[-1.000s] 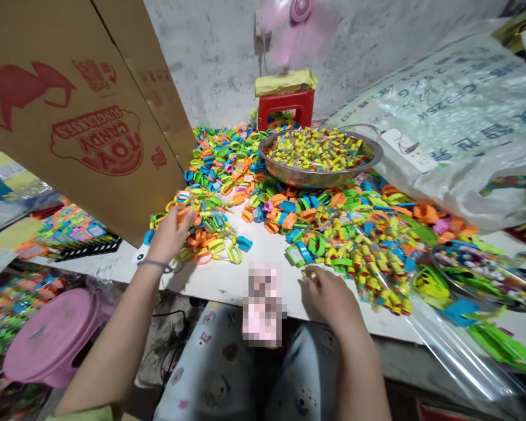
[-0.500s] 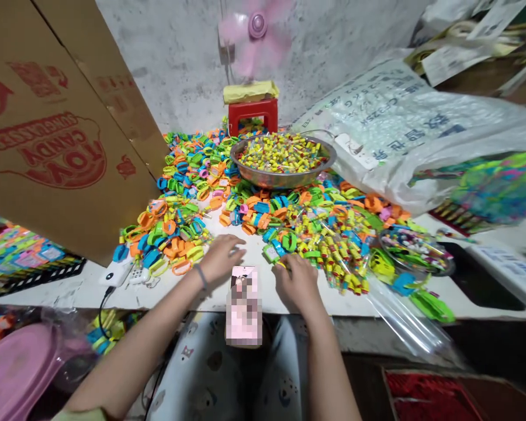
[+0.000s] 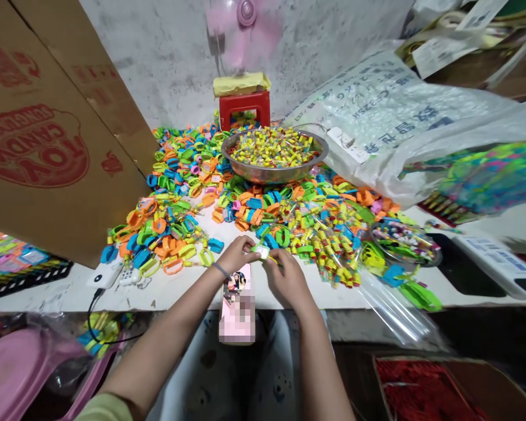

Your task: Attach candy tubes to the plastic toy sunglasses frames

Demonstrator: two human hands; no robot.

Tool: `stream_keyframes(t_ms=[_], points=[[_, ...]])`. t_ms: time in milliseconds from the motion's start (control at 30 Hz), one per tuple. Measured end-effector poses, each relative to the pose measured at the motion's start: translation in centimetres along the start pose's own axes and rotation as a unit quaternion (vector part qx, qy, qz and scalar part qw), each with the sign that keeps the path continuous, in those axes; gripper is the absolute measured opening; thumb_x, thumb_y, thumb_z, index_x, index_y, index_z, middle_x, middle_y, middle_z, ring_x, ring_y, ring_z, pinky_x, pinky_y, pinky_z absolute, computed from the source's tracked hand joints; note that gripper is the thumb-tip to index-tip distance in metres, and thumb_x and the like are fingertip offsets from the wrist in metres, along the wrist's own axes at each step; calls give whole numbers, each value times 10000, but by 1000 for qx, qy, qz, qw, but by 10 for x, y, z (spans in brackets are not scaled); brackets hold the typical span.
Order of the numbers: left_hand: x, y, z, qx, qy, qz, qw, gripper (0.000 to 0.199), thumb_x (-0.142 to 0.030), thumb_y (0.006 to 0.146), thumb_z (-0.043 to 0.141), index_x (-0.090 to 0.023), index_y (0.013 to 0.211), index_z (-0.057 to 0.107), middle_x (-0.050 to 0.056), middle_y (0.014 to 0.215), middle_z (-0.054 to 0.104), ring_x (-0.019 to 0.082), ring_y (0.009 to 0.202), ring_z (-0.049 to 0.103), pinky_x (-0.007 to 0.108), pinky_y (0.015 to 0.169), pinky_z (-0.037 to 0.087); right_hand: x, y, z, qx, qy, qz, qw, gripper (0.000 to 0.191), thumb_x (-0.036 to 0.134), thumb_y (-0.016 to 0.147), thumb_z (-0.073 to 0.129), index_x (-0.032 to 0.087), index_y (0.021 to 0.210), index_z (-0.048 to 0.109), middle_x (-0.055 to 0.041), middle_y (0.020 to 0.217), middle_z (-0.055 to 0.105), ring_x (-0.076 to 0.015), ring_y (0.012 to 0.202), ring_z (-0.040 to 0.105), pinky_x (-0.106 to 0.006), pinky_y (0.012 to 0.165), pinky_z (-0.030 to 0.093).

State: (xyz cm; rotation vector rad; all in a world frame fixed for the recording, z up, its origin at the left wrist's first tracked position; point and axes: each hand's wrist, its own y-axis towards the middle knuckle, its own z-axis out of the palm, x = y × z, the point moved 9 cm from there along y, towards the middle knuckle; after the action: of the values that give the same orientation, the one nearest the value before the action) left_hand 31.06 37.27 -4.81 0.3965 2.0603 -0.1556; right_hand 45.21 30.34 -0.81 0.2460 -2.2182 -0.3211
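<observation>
So we've got both hands together at the front of the table (image 3: 175,297), holding one small green piece with a pale face (image 3: 262,251) between them. Our left hand (image 3: 239,255) has it pinched between thumb and fingers. Our right hand (image 3: 286,278) is right up against its other side, with a yellow sliver (image 3: 275,261) at the fingertips; we honestly can't tell whether those fingers are clamped on it or just touching.

What could bite us? Mostly the size of the thing. With only fingertips on it, a hard push from either side could pop it out, and it'd probably end up on the phone (image 3: 236,330) right below or down in our lap. The phone's a worry too: its near end seems to stick out past the table edge, so a dropped wrist could knock it off.

There's also a loose blue piece (image 3: 216,245) near our left hand, and the yellow tubes (image 3: 328,251) are heaped past our right. Swing an elbow wide and we'd likely scatter those, or mix them with the heap of bright plastic pieces (image 3: 164,242) on the left.
</observation>
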Motion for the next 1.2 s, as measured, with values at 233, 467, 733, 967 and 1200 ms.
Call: stream_keyframes(t_ms=[233,467,733,967,1200], points=[[-7,-11,-1,1,-13,-4,1000,490,-110,631,783,-165,1073,577,21,904,535,125,762,553,261,695,488,10,0,15,43,41,-9,998,158,312,921,464,203,932,579,-101,1037,662,-244,1013,598,-396,901,451],[-48,-33,-18,-24,30,56,998,144,-120,746,697,-183,849,620,41,930,496,196,951,530,342,906,454,13,-4,10,61,128,9,990,153,340,904,536,208,932,608,-95,1139,668,-244,1095,590,-436,976,419],[-81,-81,-53,-114,-28,103,988,79,-230,841,641,-215,917,626,59,1033,513,201,1060,539,353,972,443,42,-7,-1,90,348,5,933,156,378,900,588,223,906,600,-98,1165,694,-213,1104,638,-411,963,474],[-56,-102,-40,-178,-483,-138,846,470,-383,829,688,-244,1242,512,97,1251,593,209,1129,602,338,991,480,102,-16,-2,26,167,-167,971,83,279,907,580,237,959,629,-99,1212,682,-234,1216,578,-454,1053,409],[-65,-98,-50,-200,-623,-155,740,248,-272,877,598,-166,1101,598,92,1119,667,213,1039,660,346,948,514,149,-33,9,51,58,-288,955,111,270,934,539,216,992,618,-87,1238,668,-242,1279,518,-468,1128,257]])
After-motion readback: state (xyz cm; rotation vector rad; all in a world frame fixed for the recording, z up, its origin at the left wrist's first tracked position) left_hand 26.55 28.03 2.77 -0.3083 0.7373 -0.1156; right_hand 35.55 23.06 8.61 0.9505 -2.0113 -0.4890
